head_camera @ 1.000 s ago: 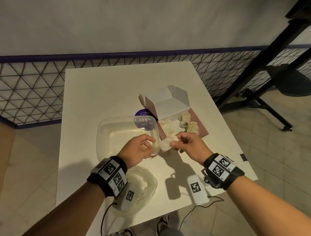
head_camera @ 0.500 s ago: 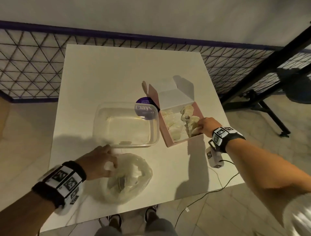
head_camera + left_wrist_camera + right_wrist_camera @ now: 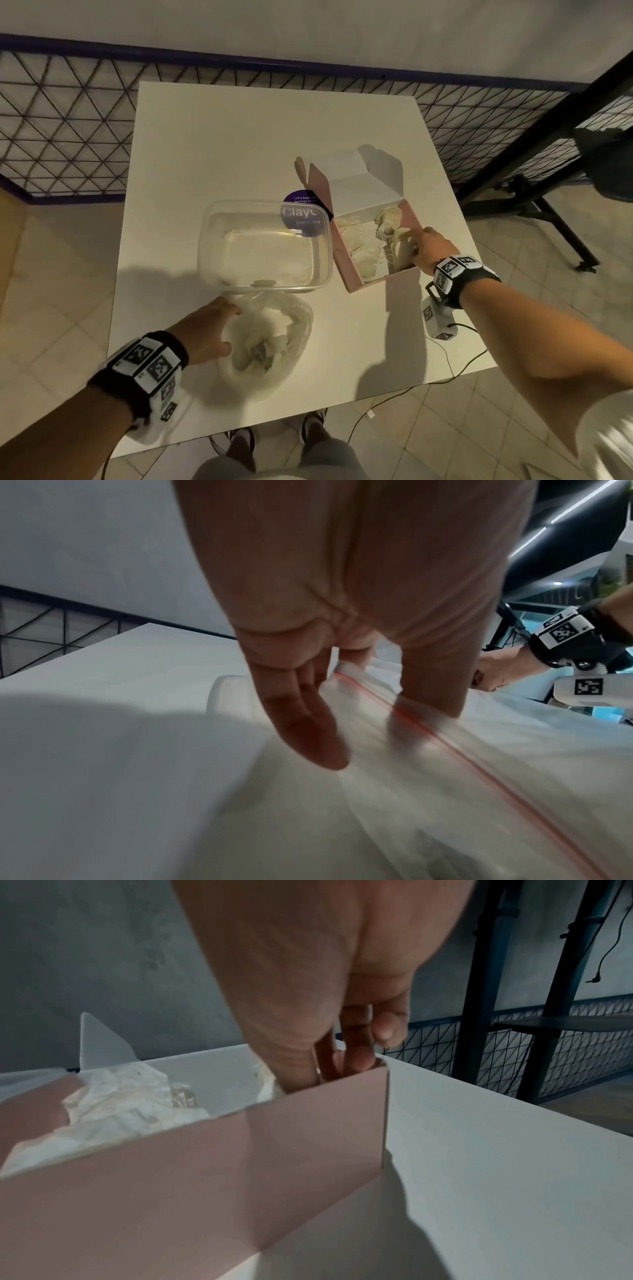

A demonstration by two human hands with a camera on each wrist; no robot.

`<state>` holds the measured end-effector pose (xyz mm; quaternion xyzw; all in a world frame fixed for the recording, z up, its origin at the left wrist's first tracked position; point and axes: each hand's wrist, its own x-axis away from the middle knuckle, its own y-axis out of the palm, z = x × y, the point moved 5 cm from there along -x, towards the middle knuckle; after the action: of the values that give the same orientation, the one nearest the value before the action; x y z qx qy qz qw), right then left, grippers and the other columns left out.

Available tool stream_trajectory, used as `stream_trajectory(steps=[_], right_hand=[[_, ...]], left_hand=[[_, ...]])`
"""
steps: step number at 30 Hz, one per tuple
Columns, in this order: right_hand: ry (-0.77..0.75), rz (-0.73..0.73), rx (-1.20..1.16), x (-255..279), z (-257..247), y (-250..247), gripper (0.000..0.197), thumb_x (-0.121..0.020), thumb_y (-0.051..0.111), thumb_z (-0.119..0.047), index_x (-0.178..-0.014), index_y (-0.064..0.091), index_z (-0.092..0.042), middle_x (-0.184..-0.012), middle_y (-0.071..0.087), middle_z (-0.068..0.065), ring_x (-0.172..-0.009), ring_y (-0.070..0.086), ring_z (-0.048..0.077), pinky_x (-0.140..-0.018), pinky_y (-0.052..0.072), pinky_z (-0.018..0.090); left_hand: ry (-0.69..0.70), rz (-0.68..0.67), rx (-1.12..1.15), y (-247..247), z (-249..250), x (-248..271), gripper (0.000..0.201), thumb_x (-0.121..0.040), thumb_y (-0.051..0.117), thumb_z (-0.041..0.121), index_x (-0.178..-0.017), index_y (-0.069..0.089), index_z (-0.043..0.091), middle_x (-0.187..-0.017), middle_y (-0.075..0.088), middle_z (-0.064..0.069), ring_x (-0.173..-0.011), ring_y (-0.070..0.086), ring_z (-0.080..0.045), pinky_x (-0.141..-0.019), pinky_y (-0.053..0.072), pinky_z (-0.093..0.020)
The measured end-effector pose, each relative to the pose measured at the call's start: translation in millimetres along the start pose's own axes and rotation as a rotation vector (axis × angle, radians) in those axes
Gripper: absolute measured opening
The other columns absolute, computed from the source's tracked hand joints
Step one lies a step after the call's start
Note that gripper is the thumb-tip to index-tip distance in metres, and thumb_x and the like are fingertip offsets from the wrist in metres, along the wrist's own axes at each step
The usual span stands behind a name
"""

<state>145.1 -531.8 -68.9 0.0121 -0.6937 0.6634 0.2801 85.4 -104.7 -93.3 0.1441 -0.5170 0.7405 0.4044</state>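
Observation:
A clear zip bag [image 3: 274,349] with pale pieces lies near the table's front edge. My left hand [image 3: 229,330] holds its left rim. In the left wrist view the left hand [image 3: 377,723] has its thumb under the plastic and its fingers outside the bag [image 3: 445,777], the red zip line running between them. An open pink box [image 3: 356,274] at the right holds several pale wrapped pieces [image 3: 359,240]. My right hand [image 3: 409,245] reaches into its right side. In the right wrist view the right hand [image 3: 342,1066] dips behind the box wall [image 3: 240,1164], fingertips hidden, beside the pieces [image 3: 120,1104].
A clear plastic container [image 3: 329,240] stands mid-table between bag and box, with a purple round label [image 3: 301,205] behind it. The white table [image 3: 239,137] is bordered by a mesh fence [image 3: 68,120] at the back. A black stand [image 3: 548,171] rises on the right. A cable [image 3: 462,363] hangs off the front right edge.
A second ago both hands held a pale piece together by the container. The left hand has since dropped to the bag and the right hand has gone to the pink box.

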Motion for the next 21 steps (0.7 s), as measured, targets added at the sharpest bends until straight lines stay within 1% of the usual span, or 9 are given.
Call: stream_trajectory(steps=[4, 6, 8, 9, 11, 12, 14, 18, 21], right_hand=[[-0.101, 0.129, -0.127, 31, -16, -22, 0.06, -0.087, 0.054, -0.012, -0.141, 0.032, -0.025, -0.124, 0.042, 0.012, -0.089, 0.06, 0.036, -0.079, 0.053, 0.045], [-0.189, 0.241, -0.18, 52, -33, -31, 0.06, -0.084, 0.058, -0.011, -0.14, 0.036, -0.019, -0.127, 0.043, 0.016, -0.093, 0.059, 0.038, -0.081, 0.053, 0.047], [-0.356, 0.259, -0.212, 81, -66, -29, 0.051, -0.081, 0.063, -0.008, -0.13, 0.048, -0.01, -0.126, 0.049, 0.018, -0.099, 0.058, 0.036, -0.082, 0.052, 0.043], [-0.454, 0.203, -0.244, 100, -87, -22, 0.044, -0.081, 0.064, -0.007, -0.124, 0.053, -0.009, -0.122, 0.053, 0.016, -0.098, 0.058, 0.032, -0.081, 0.051, 0.039], [-0.642, -0.003, -0.303, 142, -138, -2, 0.034, -0.084, 0.061, -0.007, -0.118, 0.059, -0.012, -0.111, 0.061, 0.01, -0.088, 0.058, 0.02, -0.079, 0.049, 0.031], [-0.719, -0.108, -0.279, 160, -162, 12, 0.031, -0.086, 0.059, -0.01, -0.118, 0.06, -0.013, -0.11, 0.063, 0.008, -0.087, 0.058, 0.018, -0.08, 0.049, 0.031], [-0.788, -0.277, -0.154, 180, -202, 43, 0.031, -0.089, 0.055, -0.018, -0.119, 0.06, -0.014, -0.113, 0.064, 0.01, -0.097, 0.06, 0.025, -0.085, 0.048, 0.032], [-0.705, -0.402, 0.036, 188, -242, 84, 0.042, -0.089, 0.054, -0.034, -0.121, 0.049, -0.006, -0.113, 0.057, 0.018, -0.1, 0.059, 0.037, -0.084, 0.049, 0.039], [-0.599, -0.462, 0.057, 197, -250, 105, 0.056, -0.085, 0.058, -0.038, -0.129, 0.036, -0.013, -0.121, 0.044, 0.012, -0.102, 0.055, 0.037, -0.085, 0.049, 0.045]], left_hand=[[0.01, 0.013, 0.028, -2, 3, 5, 0.071, -0.081, 0.068, 0.025, -0.143, 0.035, 0.018, -0.146, 0.033, 0.001, -0.129, 0.044, -0.015, -0.102, 0.036, -0.023], [0.006, 0.015, 0.042, -2, 5, 8, 0.074, -0.081, 0.068, 0.024, -0.145, 0.031, 0.017, -0.148, 0.033, 0.0, -0.131, 0.042, -0.017, -0.104, 0.035, -0.025], [0.001, 0.017, 0.048, -1, 6, 9, 0.079, -0.081, 0.068, 0.024, -0.148, 0.026, 0.017, -0.149, 0.032, -0.002, -0.132, 0.041, -0.02, -0.106, 0.036, -0.028], [-0.002, 0.017, 0.051, 0, 8, 9, 0.082, -0.08, 0.069, 0.024, -0.149, 0.024, 0.018, -0.149, 0.031, -0.003, -0.132, 0.041, -0.021, -0.106, 0.036, -0.029], [0.001, 0.021, 0.061, 2, 10, 12, 0.087, -0.079, 0.07, 0.025, -0.15, 0.02, 0.018, -0.148, 0.031, -0.003, -0.131, 0.042, -0.024, -0.106, 0.037, -0.032], [0.005, 0.026, 0.075, 4, 10, 13, 0.09, -0.078, 0.072, 0.025, -0.15, 0.02, 0.019, -0.146, 0.032, -0.002, -0.13, 0.043, -0.024, -0.105, 0.038, -0.032], [0.044, 0.05, 0.132, 5, 12, 16, 0.094, -0.072, 0.076, 0.023, -0.149, 0.022, 0.021, -0.139, 0.035, -0.002, -0.125, 0.047, -0.025, -0.103, 0.041, -0.034], [0.113, 0.107, 0.233, 5, 16, 22, 0.102, -0.066, 0.078, 0.013, -0.15, 0.021, 0.016, -0.139, 0.034, -0.002, -0.126, 0.044, -0.023, -0.103, 0.041, -0.033], [0.154, 0.146, 0.264, 3, 23, 28, 0.1, -0.07, 0.074, 0.009, -0.152, 0.018, 0.02, -0.143, 0.03, 0.002, -0.121, 0.046, -0.02, -0.097, 0.04, -0.021]])
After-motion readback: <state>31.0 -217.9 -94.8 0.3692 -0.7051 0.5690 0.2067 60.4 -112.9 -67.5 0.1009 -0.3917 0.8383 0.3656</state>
